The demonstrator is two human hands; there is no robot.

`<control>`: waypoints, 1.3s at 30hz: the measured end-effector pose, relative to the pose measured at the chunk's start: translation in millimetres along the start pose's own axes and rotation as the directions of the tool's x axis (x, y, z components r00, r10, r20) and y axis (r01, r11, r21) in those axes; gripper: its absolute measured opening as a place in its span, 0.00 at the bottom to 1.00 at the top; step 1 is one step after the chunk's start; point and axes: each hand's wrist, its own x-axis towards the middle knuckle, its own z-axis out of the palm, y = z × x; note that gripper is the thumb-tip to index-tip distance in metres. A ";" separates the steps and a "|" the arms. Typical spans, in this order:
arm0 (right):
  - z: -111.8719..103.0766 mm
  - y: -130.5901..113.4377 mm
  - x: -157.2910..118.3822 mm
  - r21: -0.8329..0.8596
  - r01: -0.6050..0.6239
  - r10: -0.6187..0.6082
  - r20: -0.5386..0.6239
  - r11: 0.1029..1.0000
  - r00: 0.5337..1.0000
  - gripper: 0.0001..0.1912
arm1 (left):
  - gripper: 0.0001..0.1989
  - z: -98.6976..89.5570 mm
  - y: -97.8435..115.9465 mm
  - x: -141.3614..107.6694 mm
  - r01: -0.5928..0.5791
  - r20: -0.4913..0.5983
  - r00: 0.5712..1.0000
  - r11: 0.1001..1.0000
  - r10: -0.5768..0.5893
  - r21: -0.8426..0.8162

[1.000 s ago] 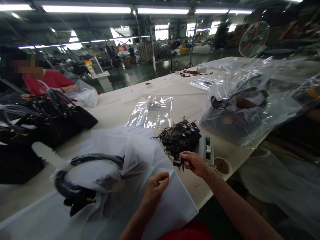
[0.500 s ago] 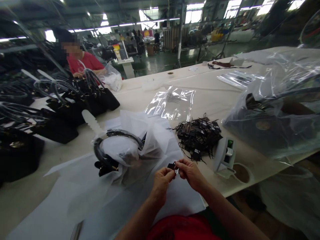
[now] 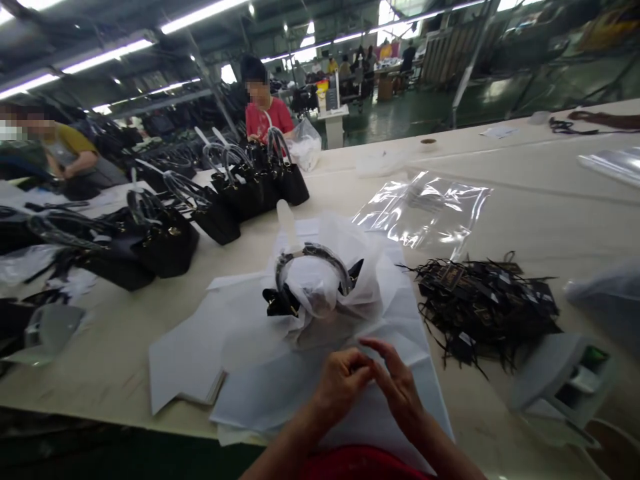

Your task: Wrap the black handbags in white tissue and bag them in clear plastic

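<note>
My left hand (image 3: 345,381) is closed in a pinch over the white paper near the table's front. Whatever it holds, if anything, is hidden by its fingers. My right hand (image 3: 397,381) meets it at the fingertips, its fingers stretched out and apart, with nothing visible in it. Just beyond both hands lies a black handbag (image 3: 283,303), mostly wrapped in thin white tissue paper (image 3: 345,327). Its plastic-covered handles (image 3: 327,255) stick up out of the wrapping. To the right of my hands is a heap of black hang tags (image 3: 485,307) with cords.
A pale tape-dispenser-like device (image 3: 565,387) stands at the right. Clear plastic bags (image 3: 425,207) lie behind the tags. Black handbags (image 3: 240,193) line the left side, near a co-worker in red (image 3: 273,120). A second person (image 3: 75,153) is farther left. Stacked white sheets (image 3: 187,363) lie front left.
My view has turned left, so things sit farther right. Both hands were pinching a small black tag; now the right fingers have straightened and the tag no longer shows.
</note>
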 end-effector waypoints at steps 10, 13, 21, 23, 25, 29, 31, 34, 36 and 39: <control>45.6 1.5 23.5 0.253 -0.454 0.347 0.374 0.854 0.860 0.21 | 0.09 -60.3 -5.5 -20.0 -0.252 -0.152 0.829 0.602 0.538 0.758; 51.3 -3.0 29.2 0.206 -0.434 0.366 0.301 0.877 0.881 0.21 | 0.08 -81.4 -5.7 -17.1 -0.244 -0.100 0.632 0.321 0.768 0.915; 82.1 -15.6 61.1 0.100 -0.203 0.204 0.008 0.974 0.979 0.16 | 0.13 -111.5 -55.5 3.4 -0.232 0.211 0.606 -0.084 0.767 0.969; 93.3 -14.5 72.0 0.010 -0.144 0.144 -0.002 0.990 0.990 0.14 | 0.16 -105.2 -68.8 6.0 -0.259 0.271 0.619 -0.135 0.737 0.957; 103.9 -10.8 81.8 -0.102 -0.081 0.080 -0.007 0.991 0.997 0.13 | 0.17 -98.3 -72.7 4.5 -0.270 0.271 0.650 -0.118 0.710 0.956; 117.7 -1.5 94.0 -0.258 0.012 -0.012 0.000 0.966 1.000 0.10 | 0.12 -102.9 -53.3 -5.6 -0.330 0.155 0.695 0.119 0.702 0.937; 119.7 0.8 96.6 -0.272 0.025 -0.024 0.010 0.962 1.000 0.09 | 0.12 -116.8 -36.3 -4.7 -0.337 0.016 0.658 0.276 0.753 0.900; 118.8 0.7 98.5 -0.257 0.036 -0.030 0.026 0.966 0.999 0.09 | 0.16 -140.0 -11.9 11.9 -0.355 -0.144 0.704 0.520 0.695 0.777; 117.0 -0.3 99.4 -0.237 0.041 -0.033 0.040 0.971 0.999 0.09 | 0.17 -149.7 0.6 28.1 -0.345 -0.080 0.830 0.620 0.553 0.704; 114.6 -1.5 100.6 -0.214 0.037 -0.021 0.076 0.976 0.997 0.10 | 0.12 -153.9 11.4 47.3 -0.269 0.038 0.937 0.644 0.349 0.716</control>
